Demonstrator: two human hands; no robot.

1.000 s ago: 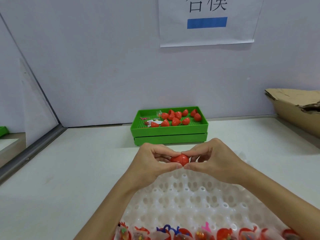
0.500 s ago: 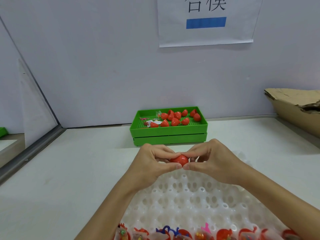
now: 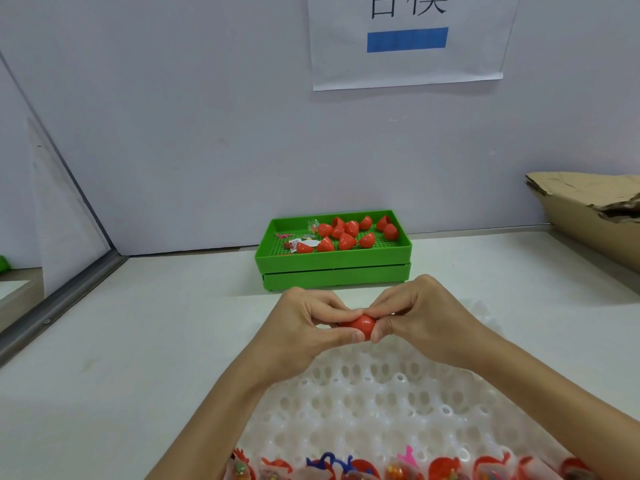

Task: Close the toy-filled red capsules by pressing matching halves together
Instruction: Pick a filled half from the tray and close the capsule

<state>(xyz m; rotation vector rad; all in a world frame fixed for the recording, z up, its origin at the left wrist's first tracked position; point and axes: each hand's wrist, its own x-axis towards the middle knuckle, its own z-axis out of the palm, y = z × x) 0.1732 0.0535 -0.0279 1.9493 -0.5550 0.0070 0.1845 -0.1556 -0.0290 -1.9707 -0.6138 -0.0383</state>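
A red capsule (image 3: 361, 325) is held between both hands, above the far edge of a white dimpled holder tray (image 3: 381, 407). My left hand (image 3: 304, 327) pinches its left side with thumb and fingers. My right hand (image 3: 419, 317) pinches its right side, fingers curled over the top. Most of the capsule is hidden by the fingers. Along the tray's near edge stand several open red capsule halves (image 3: 446, 467) with small toys in them.
A green tray (image 3: 332, 263) at the back holds several loose red capsule halves (image 3: 346, 237) and a few wrapped toys. A cardboard box (image 3: 588, 216) sits at the right. A metal rail (image 3: 59, 299) runs along the left. A paper sign (image 3: 407, 39) hangs on the wall.
Both hands stay on the capsule; they have shifted only slightly, with the fingers pressed closer over its top.
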